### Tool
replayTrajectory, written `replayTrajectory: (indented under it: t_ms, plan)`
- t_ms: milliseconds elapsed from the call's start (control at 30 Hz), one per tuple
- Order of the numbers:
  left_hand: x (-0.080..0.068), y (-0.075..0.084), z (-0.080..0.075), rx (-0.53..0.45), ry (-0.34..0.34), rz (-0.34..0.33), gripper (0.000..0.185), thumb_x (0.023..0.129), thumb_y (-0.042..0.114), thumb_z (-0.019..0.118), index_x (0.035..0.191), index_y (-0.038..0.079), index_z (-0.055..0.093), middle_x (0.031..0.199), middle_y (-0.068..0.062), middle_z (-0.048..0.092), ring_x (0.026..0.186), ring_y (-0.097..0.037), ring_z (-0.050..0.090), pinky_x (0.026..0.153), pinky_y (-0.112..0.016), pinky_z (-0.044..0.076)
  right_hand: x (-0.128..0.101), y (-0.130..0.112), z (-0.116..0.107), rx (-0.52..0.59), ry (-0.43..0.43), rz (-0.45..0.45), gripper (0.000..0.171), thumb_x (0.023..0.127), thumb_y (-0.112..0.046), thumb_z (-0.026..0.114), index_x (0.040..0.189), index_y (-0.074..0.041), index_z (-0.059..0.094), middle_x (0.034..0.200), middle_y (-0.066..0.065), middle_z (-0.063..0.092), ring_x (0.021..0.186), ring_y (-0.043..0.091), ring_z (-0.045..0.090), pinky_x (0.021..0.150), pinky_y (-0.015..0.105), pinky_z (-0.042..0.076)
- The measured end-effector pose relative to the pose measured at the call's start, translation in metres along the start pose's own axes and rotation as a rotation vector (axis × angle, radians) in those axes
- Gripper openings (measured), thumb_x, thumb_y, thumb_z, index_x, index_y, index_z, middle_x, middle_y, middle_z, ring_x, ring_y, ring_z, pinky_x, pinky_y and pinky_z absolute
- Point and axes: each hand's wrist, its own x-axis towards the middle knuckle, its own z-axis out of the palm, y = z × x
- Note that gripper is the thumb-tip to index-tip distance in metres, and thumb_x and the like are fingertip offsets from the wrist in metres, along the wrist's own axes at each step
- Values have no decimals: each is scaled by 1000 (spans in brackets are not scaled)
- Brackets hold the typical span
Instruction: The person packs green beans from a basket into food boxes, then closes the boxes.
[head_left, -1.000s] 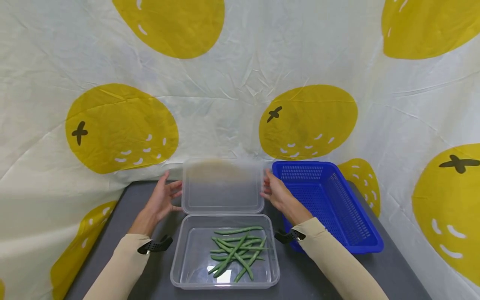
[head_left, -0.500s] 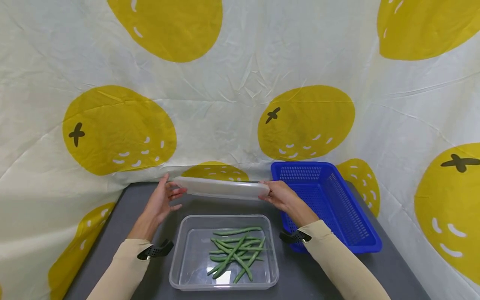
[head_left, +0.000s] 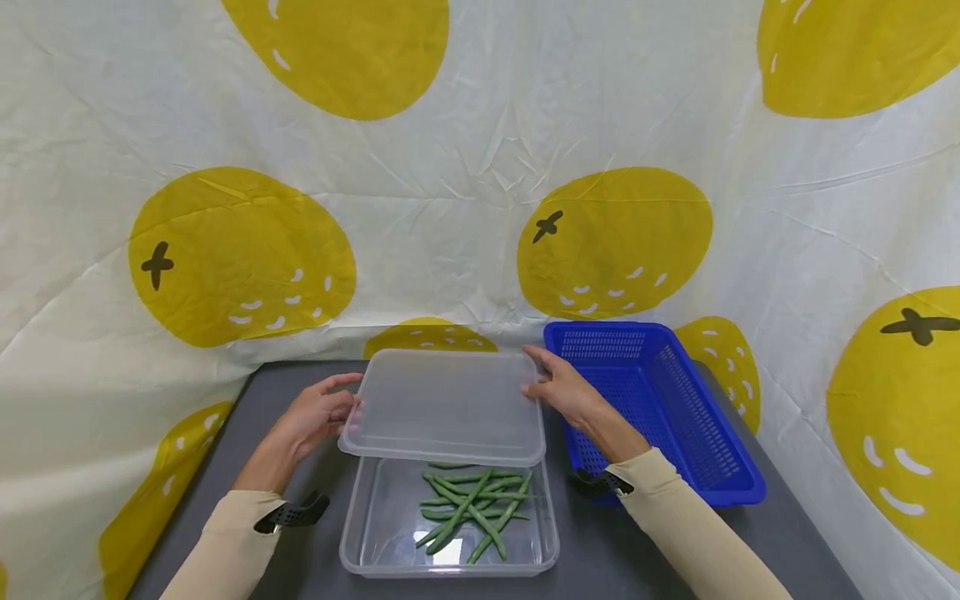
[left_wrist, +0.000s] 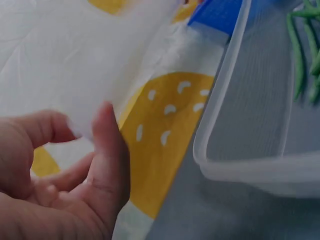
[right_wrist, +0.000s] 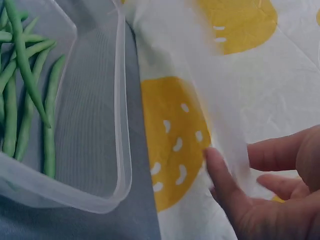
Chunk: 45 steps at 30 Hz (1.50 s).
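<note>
Lid [head_left: 444,406] now tipped flat, hovering over the back half of the clear box [head_left: 450,521] at lower centre.

A second ago I saw it upright; it has come down, so closing looks near. My left hand [head_left: 313,417] and right hand [head_left: 564,390] pinch its short edges, palms inward.

Left grip [head_left: 318,414] and right grip [head_left: 564,389] level, palms inward, fingers curled, sleeved forearms outstretched.

White cloth backdrop [head_left: 480,167] (yellow fruit prints), dark grey table [head_left: 300,383] — evenly lit
</note>
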Motion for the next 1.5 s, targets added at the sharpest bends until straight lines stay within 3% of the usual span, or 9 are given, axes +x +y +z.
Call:
replayTrajectory:
  t_ms: [167,233,433,567,767,933,1100,1300,1500]
  plan:
    - [-5,-1,-5,111,-62,-32,59,101,22,59,156,11,39,90,-2,71,76,-15,67,67,-33,57,-4,1,-4,-163,-5,1,57,101,-5,58,155,-1,38,148,23,50,93,23,70,79,37,58]
    - [-6,-3,-6,151,-82,-32,58,102,26,59,154,8,41,88,-3,71,76,-18,67,68,-35,57,-4,2,-6,-182,-13,30,48,102,-6,57,149,2,47,142,24,55,86,16,69,77,37,59]
    - [-10,-12,-5,196,-65,-42,41,101,26,63,133,1,61,91,-5,72,70,-17,68,63,-30,59,-5,7,-9,-219,-58,79,36,102,-6,56,137,3,60,117,20,67,78,20,71,74,41,60]
    - [-14,-17,-4,209,-82,-63,44,99,25,66,133,-1,58,91,-9,70,60,-16,67,57,-30,58,-6,8,-7,-338,-113,70,30,102,-7,57,129,2,66,95,10,70,76,18,67,74,42,60]
    - [-22,-22,-3,248,-173,-97,64,96,20,65,152,4,40,97,-14,71,55,-20,70,53,-34,58,-8,6,-4,-595,-147,-34,22,98,-7,62,115,-3,75,99,5,75,81,15,64,71,32,54]
    - [-26,-26,1,281,-207,-104,63,96,19,63,152,1,40,94,-15,69,55,-22,70,51,-34,57,-9,6,1,-739,-179,-86,17,95,-3,65,104,-6,79,95,3,74,79,13,61,70,32,52]
    - [-27,-28,3,335,-230,-81,57,98,22,62,148,-1,45,87,-14,67,53,-22,70,49,-33,56,-10,8,7,-791,-220,-61,15,94,-1,66,96,-8,79,85,1,71,68,12,58,62,28,50]
    - [-27,-27,4,413,-232,-50,56,96,20,65,145,-1,47,83,-13,68,55,-25,71,48,-31,55,-11,5,9,-801,-241,-2,13,93,-2,69,100,-8,79,88,1,71,72,18,63,64,29,52]
    - [-26,-26,6,503,-185,-29,43,93,15,69,131,1,56,88,-12,67,71,-26,68,58,-36,54,-12,1,11,-811,-288,17,16,94,0,66,100,-7,80,89,3,73,71,26,66,62,31,52]
